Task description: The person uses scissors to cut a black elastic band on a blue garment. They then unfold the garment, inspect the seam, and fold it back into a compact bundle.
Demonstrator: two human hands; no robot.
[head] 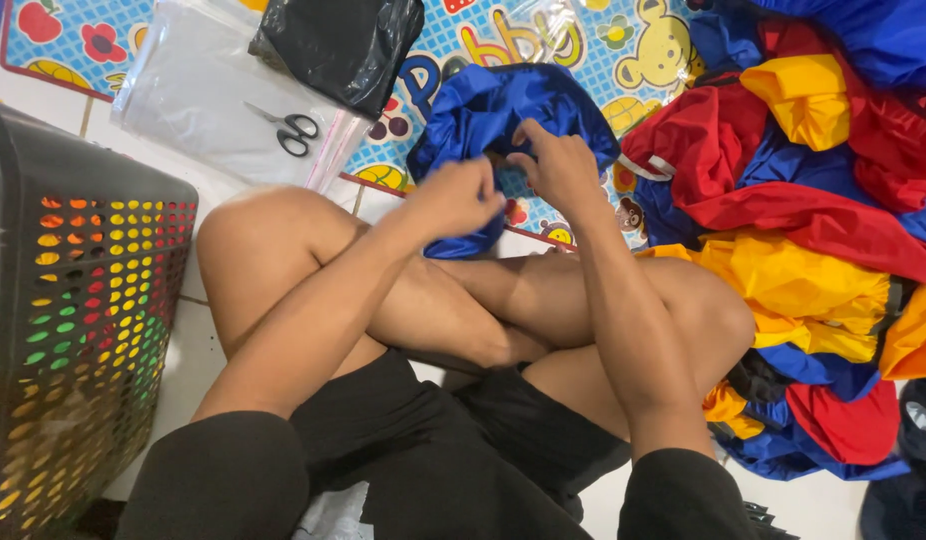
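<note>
Left hand (453, 198): closed, fingers curled tight on a fold of the blue garment (503, 120). Right hand (560, 168): at 2 o'clock of the left, fingers bent down and pinching the same cloth near its gathered edge (how deep the grip goes is hidden under the knuckles). The blue garment: glossy, bunched, lying on the patterned play mat (603, 40) just beyond the crossed legs, half lifted between the two hands. At 10 o'clock, well apart: scissors (291, 128) resting on a clear plastic sheet (193, 90); a black plastic bag (343, 40) at 11 o'clock. At 3 o'clock: a heap of red, yellow and blue garments (813, 220), touching the right knee. At 8 o'clock: a dark perforated laundry basket (73, 300), colours showing through its holes. Risk, as judged: the slick fabric could slide out of either pinch and lose its fold; a loose edge may also drag into the neighbouring heap and tangle.
</note>
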